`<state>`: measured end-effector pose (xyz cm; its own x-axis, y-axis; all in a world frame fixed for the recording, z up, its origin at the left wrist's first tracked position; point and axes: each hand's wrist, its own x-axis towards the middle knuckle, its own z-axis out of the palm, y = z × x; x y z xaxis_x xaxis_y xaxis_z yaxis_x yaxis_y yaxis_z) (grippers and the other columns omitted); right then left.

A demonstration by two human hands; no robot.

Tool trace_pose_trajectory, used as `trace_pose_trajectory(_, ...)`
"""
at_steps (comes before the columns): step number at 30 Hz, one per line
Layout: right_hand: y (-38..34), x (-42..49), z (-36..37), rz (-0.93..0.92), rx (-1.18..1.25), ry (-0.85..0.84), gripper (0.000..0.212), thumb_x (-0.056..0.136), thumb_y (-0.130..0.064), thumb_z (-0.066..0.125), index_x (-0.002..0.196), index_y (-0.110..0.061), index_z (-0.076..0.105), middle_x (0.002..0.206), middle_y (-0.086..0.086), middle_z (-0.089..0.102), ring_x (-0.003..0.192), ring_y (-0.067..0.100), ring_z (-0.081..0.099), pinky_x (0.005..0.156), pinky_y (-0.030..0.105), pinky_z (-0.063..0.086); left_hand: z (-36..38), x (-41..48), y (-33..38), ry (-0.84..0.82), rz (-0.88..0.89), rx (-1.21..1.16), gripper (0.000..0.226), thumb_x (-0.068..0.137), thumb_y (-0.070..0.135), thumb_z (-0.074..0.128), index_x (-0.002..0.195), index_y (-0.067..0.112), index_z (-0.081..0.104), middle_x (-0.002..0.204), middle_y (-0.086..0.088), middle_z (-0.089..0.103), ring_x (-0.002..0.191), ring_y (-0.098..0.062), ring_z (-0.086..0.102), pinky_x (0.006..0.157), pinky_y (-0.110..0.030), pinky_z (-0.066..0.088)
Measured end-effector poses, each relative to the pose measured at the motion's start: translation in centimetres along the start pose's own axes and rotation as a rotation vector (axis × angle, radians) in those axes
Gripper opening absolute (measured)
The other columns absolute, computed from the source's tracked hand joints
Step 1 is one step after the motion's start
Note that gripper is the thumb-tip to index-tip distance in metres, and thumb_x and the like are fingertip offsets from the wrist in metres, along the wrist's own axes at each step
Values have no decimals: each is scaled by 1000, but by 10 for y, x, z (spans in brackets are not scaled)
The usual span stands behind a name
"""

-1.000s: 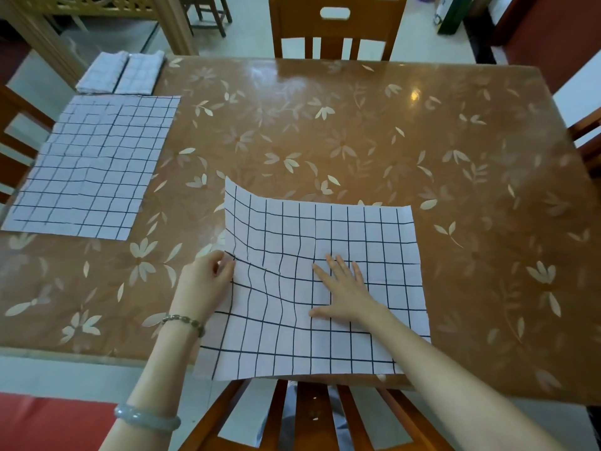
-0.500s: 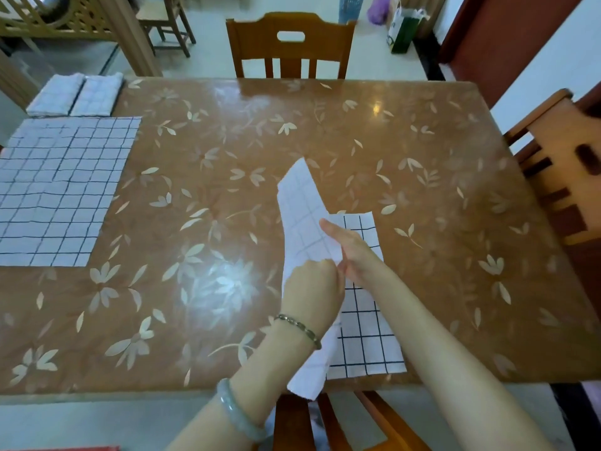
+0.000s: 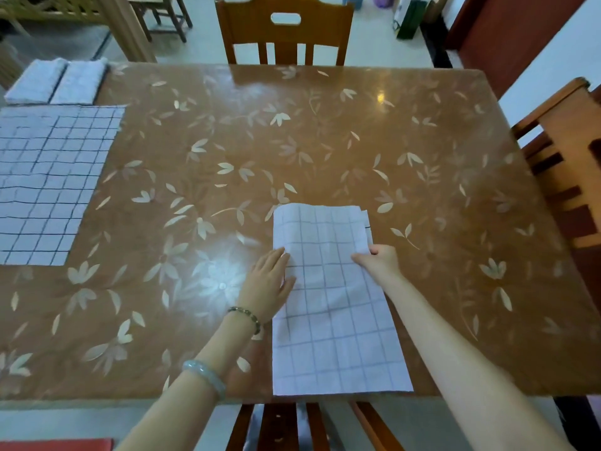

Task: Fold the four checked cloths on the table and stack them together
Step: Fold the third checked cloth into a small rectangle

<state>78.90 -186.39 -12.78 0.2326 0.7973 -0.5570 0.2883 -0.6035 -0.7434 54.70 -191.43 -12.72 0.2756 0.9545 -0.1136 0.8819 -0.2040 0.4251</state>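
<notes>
A white cloth with a dark check (image 3: 331,301) lies folded in half as a long strip at the table's front edge. My left hand (image 3: 268,283) rests flat on its left folded edge, fingers straight. My right hand (image 3: 379,258) pinches the strip's right edge, where the two layers meet. A second checked cloth (image 3: 48,183) lies spread flat at the left side of the table. Two folded checked cloths (image 3: 55,81) sit side by side at the far left corner.
The brown table (image 3: 325,141) carries a glossy leaf-patterned cover. Wooden chairs stand at the far side (image 3: 283,30), at the right (image 3: 566,164) and under the front edge (image 3: 292,424). A green bag (image 3: 406,17) stands on the floor beyond.
The cloth lay spread open under both hands; my left hand lifted its left half over to the right. Now it lies folded in half, and my hands sit on its two long edges.
</notes>
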Motion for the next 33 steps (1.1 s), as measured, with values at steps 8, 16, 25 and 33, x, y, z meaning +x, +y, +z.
trace_pose_trajectory(8, 22, 9, 0, -48, -165, 151, 47, 81, -20, 63, 58, -20, 22, 56, -1, 17, 55, 16, 18, 54, 30, 10, 34, 10, -25, -261, 21, 265, 110, 66, 76, -30, 153, 16, 1, 160, 3, -3, 148, -14, -5, 116, -32, -9)
trace_pose_trajectory(16, 29, 19, -5, -44, -212, 195, 40, 78, -21, 70, 63, -11, 35, 59, 5, 26, 55, 18, 23, 50, 29, 16, 40, 9, -33, -294, -28, 300, 90, 92, 67, 3, 141, 3, 41, 147, -10, 43, 135, -24, 41, 110, -42, 16)
trace_pose_trajectory(25, 29, 21, -8, -14, -207, 199, 43, 76, -23, 74, 59, -14, 36, 55, -1, 33, 52, 15, 30, 49, 26, 25, 42, 7, -39, -259, -33, 325, 93, 90, 72, 7, 140, 3, 44, 146, -10, 44, 134, -23, 43, 110, -42, 20)
trace_pose_trajectory(33, 28, 22, -7, -58, -345, 243, 37, 78, -32, 75, 72, -12, 45, 66, -1, 48, 64, 21, 48, 53, 27, 36, 40, 9, -43, -232, -12, 334, 96, 86, 77, 10, 139, 5, 45, 145, -10, 46, 134, -29, 43, 110, -44, 19)
